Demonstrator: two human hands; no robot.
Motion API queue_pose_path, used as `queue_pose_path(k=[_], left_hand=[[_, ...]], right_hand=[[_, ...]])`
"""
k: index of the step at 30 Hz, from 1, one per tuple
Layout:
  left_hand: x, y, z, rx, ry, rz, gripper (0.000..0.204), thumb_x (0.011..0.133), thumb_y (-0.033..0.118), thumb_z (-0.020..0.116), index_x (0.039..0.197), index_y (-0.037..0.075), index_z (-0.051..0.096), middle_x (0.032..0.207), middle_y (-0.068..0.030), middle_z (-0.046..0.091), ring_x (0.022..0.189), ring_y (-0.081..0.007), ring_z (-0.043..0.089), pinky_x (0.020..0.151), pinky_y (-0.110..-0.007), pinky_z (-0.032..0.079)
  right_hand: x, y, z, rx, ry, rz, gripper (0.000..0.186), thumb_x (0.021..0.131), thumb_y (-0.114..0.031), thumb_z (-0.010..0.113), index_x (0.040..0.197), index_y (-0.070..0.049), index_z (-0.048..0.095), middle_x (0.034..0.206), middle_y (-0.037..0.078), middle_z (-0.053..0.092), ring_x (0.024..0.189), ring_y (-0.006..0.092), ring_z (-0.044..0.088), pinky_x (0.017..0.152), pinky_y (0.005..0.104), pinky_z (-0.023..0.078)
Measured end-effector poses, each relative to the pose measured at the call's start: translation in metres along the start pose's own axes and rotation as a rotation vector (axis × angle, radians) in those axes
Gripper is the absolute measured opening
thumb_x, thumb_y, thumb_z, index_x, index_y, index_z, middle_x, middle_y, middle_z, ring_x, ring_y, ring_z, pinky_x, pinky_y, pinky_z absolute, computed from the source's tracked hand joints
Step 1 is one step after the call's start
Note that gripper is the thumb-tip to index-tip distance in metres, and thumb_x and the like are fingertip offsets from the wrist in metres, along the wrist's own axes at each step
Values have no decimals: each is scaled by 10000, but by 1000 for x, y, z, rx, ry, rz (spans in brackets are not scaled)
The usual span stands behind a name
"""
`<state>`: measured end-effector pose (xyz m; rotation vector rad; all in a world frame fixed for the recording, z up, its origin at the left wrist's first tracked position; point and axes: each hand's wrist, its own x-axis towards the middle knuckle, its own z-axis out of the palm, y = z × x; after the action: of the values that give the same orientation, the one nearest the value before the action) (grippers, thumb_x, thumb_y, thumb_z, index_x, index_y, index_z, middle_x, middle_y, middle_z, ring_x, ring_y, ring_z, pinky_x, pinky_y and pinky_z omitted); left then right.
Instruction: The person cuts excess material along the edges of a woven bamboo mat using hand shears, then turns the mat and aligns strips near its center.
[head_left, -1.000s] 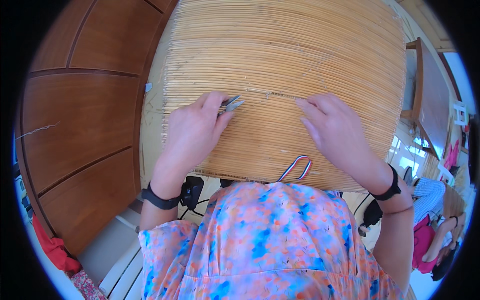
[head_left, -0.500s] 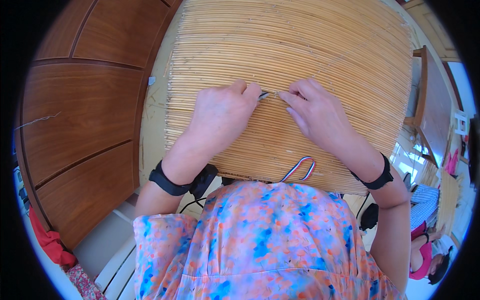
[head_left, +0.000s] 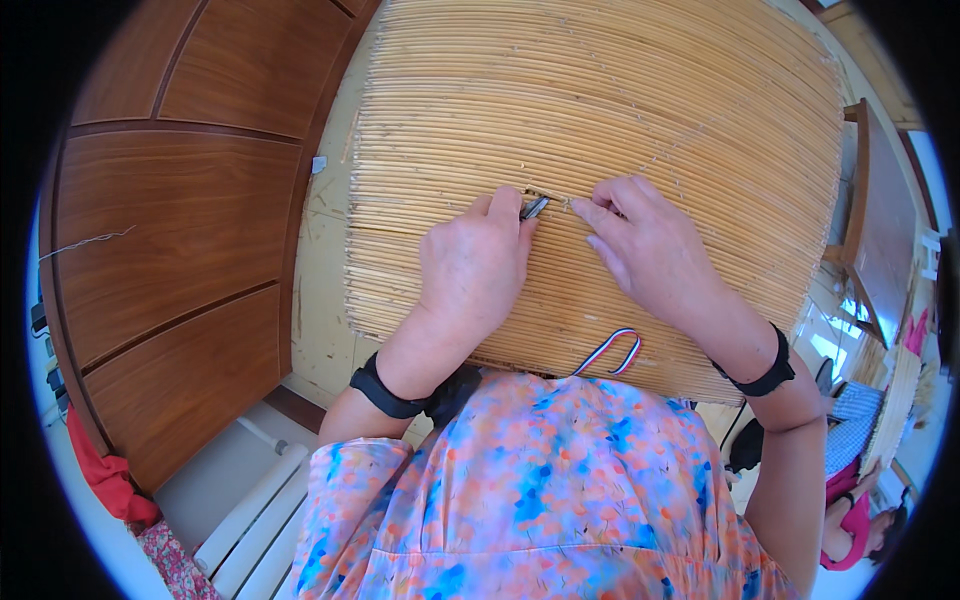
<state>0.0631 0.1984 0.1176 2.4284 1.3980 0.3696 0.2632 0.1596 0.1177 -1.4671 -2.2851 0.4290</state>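
A large mat of straw-coloured stalks, laid side by side in rows, spreads in front of me. My left hand is closed around a small metal-tipped tool; my fingers hide most of it, so its kind does not show. The tip rests at or just above the mat, beside a short dark gap between stalks. To the right of the tip, my right hand pinches at a thin pale strand on the mat's surface. A striped ribbon loop lies on the near edge.
Brown wooden panels stand along the left side. White slats and red cloth are at lower left. A wooden-framed board stands at the right. Beyond it, at lower right, another person is partly visible.
The whole view has shifted a little. My left hand has turned more upright and the tool's tip now points up and right, showing more metal. My right hand stays at the same spot on the mat.
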Motion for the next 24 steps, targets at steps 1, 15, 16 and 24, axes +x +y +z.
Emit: queue_pose_path(k=[1,15,16,24], left_hand=[[0,0,1,-12,3,-14,202,842,200,649,857,49,515,725,-126,610,581,-337,623,490,-437,492],[14,-13,-18,-85,-47,12,202,782,134,692,958,76,611,778,-127,659,665,-305,647,573,-397,505],[19,-15,-18,-77,-25,44,204,766,106,703,956,84,633,821,-135,674,708,-297,656,599,-372,512],[37,-16,-13,21,-95,159,148,740,60,694,866,48,617,763,-111,635,697,-316,630,595,-398,493]], right_hand=[[0,1,0,-1,0,0,344,746,-37,684,1086,-33,634,995,96,549,910,266,556,759,356,502],[1,2,-2,10,10,-28,283,768,-48,632,1047,0,629,934,99,544,896,257,552,756,348,504],[1,2,-2,9,11,-28,283,768,-48,632,1047,0,629,934,99,544,896,257,552,756,348,504],[-3,4,-1,40,-17,-5,365,741,-28,668,1101,-23,609,1012,112,544,940,284,548,790,368,498]])
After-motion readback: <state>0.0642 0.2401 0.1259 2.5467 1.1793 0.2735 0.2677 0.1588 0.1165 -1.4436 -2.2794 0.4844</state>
